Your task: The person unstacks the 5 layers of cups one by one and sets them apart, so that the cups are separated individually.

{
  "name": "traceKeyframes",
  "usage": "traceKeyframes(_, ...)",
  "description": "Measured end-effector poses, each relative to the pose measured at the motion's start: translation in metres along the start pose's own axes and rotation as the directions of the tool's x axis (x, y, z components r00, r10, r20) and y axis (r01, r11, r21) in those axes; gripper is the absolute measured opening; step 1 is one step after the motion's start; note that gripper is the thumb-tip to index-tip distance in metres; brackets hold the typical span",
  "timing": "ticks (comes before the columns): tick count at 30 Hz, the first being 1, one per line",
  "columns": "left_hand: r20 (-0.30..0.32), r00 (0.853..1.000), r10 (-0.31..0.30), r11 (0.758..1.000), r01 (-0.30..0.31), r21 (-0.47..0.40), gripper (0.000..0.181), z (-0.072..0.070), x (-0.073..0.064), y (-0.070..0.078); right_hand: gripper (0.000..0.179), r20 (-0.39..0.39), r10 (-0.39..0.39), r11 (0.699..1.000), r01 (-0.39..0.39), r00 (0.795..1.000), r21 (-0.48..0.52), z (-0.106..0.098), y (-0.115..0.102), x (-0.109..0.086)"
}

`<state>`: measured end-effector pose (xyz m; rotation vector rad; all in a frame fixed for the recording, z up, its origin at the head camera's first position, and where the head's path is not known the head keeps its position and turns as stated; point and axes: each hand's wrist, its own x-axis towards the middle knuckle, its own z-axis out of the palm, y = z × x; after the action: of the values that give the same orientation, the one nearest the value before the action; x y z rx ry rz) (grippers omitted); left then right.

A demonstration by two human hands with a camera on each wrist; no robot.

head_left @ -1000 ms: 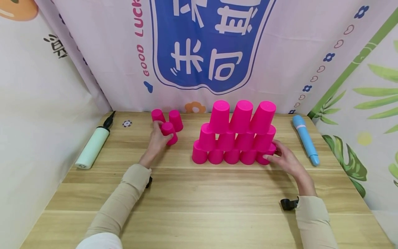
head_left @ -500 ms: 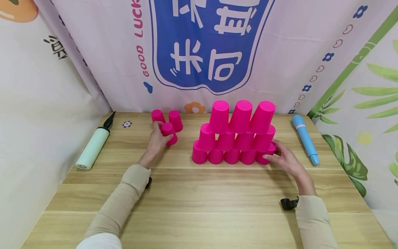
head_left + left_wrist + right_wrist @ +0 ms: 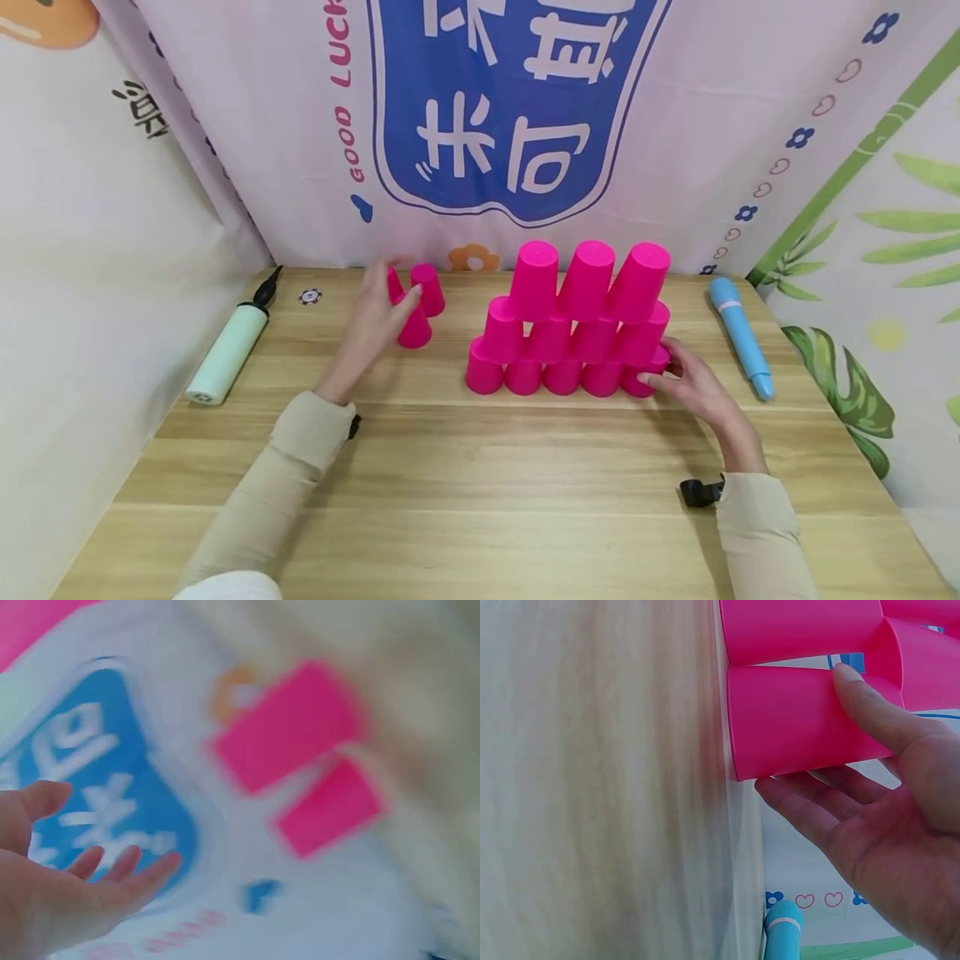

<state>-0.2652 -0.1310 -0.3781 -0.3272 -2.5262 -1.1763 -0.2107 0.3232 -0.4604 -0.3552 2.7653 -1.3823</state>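
My left hand (image 3: 375, 312), slightly blurred, is raised over the loose pink cups at the left. Its fingers are spread and hold nothing in the left wrist view. The front loose cup (image 3: 415, 327) stands upside down, partly covered by the hand. Behind it are a second cup (image 3: 430, 292) and a third (image 3: 394, 285), mostly hidden. On the right stands a stack of upside-down pink cups (image 3: 550, 340) in three rows, with three cups on top. My right hand (image 3: 697, 387) holds the bottom row's rightmost cup (image 3: 795, 720), thumb on one side and fingers on the other.
A pale green hand pump (image 3: 228, 354) lies at the table's left edge, near a poker chip (image 3: 310, 297). A blue stick-shaped object (image 3: 741, 337) lies right of the stack. A printed curtain (image 3: 637, 167) hangs right behind the table (image 3: 480, 483).
My left hand has let go of the front loose cup and lifted up and slightly left. The right hand keeps its place at the stack.
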Motion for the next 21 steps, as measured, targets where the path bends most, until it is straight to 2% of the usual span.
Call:
traceKeyframes(2,0.025,0.999,0.039,0.996,-0.037,-0.084,0.053,0.002,0.005,0.031,0.066,-0.005,-0.005,1.000,0.005,1.000,0.007,0.000,0.001,-0.002)
traceKeyframes(5,0.087,0.990,0.107,0.971,-0.085,-0.225,0.060,0.010,0.009,0.072,0.065,-0.009,-0.004,1.000,0.004,1.000,0.018,0.001,0.003,-0.004)
traceKeyframes(7,0.120,0.981,0.155,0.948,-0.114,-0.298,0.064,0.018,0.011,0.092,0.065,-0.012,-0.003,1.000,0.003,1.000,0.026,0.002,0.005,-0.004)
traceKeyframes(9,0.148,0.971,0.189,0.929,-0.128,-0.348,0.068,0.028,0.014,0.105,0.064,-0.020,-0.002,1.000,0.002,1.000,0.025,0.002,0.007,-0.004)
traceKeyframes(10,0.158,0.967,0.202,0.918,-0.131,-0.374,0.069,0.033,0.016,0.109,0.063,-0.021,-0.006,1.000,0.007,1.000,0.027,0.002,0.007,-0.003)
traceKeyframes(13,0.190,0.963,0.194,0.909,-0.103,-0.405,0.073,0.045,0.019,0.115,0.063,-0.019,-0.009,1.000,0.010,1.000,0.022,0.002,0.008,-0.002)
traceKeyframes(21,0.223,0.966,0.134,0.919,-0.037,-0.393,0.078,0.058,0.019,0.115,0.064,-0.007,-0.009,1.000,0.009,1.000,0.026,-0.002,0.005,0.000)
